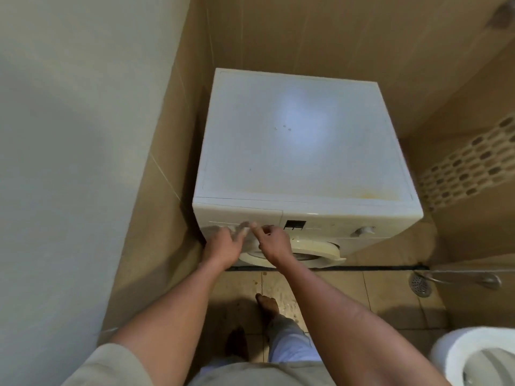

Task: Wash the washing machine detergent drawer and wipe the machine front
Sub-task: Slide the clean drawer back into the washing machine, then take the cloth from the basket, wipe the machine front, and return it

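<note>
1. Hands first: the bare left hand and the bare right hand both reach to the upper left of the front of the white, box-shaped front-loading washing machine, side by side and nearly touching each other.
2. The left hand's fingers are loosely spread and blurred, their tips on the cream plastic detergent drawer front; I cannot tell whether they grip it.
3. The right hand's fingers are curled narrow, forefinger and thumb close together at the drawer's lower edge; what they pinch, if anything, is not clear.
4. The drawer sits in the machine's top left corner, apparently flush with the panel.
5. Right of the drawer on the same panel are a small dark display and, further right, a white round dial.
6. Below the panel, the round cream door stands slightly ajar.
7. On the beige tiled floor right of the machine lies a round metal drain.
</note>
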Demonstrator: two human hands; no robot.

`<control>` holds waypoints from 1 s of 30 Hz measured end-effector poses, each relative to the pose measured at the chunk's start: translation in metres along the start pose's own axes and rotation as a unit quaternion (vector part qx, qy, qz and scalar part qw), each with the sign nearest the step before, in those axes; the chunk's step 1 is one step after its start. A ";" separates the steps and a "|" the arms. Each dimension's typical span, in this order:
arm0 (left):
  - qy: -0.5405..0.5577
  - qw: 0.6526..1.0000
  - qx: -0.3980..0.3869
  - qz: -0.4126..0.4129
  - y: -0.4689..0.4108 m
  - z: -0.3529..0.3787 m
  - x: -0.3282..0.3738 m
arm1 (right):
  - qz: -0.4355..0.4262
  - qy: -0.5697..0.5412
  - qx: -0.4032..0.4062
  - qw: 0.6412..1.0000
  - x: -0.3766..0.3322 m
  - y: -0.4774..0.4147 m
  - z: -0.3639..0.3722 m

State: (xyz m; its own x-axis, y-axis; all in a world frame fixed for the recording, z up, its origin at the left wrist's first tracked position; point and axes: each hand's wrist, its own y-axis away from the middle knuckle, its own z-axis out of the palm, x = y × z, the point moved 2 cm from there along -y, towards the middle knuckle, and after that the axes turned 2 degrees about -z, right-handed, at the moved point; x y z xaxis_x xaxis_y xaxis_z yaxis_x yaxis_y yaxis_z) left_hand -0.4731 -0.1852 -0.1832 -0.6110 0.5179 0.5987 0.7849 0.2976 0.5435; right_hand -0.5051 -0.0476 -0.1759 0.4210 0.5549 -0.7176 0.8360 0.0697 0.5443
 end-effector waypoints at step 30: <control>-0.346 0.542 0.093 0.760 0.352 0.246 0.507 | 0.052 0.307 0.437 0.844 0.126 0.323 -0.566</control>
State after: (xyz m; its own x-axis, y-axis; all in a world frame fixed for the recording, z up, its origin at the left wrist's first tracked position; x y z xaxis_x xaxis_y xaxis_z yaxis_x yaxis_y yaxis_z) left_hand -0.4812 0.3796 0.1672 0.8910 0.4360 -0.1268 0.3634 -0.8521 -0.3765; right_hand -0.3811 0.5138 0.1550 0.4704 0.8641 -0.1790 0.8593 -0.4947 -0.1298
